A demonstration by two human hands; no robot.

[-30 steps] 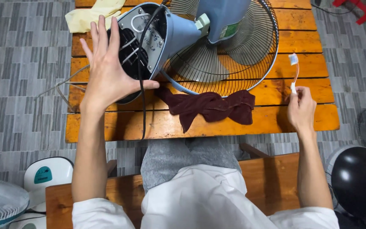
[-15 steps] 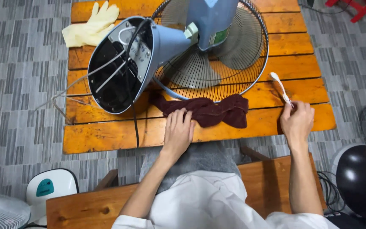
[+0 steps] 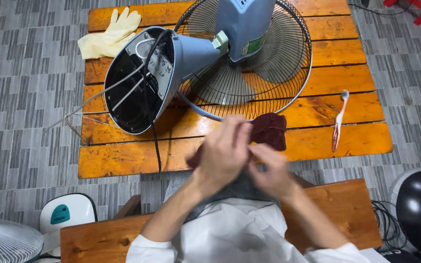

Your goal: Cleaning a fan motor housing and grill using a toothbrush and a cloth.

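Blurred hands (image 3: 244,158) seemingly gripping cloth (image 3: 268,130).

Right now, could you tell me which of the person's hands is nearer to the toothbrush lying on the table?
The right hand. It is low and left of the toothbrush, apart from it; the left hand is farther left, on the dark red cloth.

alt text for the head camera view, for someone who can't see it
Both hands, left hand and right hand, gather a dark red cloth at the near edge of an orange wooden table. Behind lie a dismantled blue fan, a toothbrush and a yellow glove.
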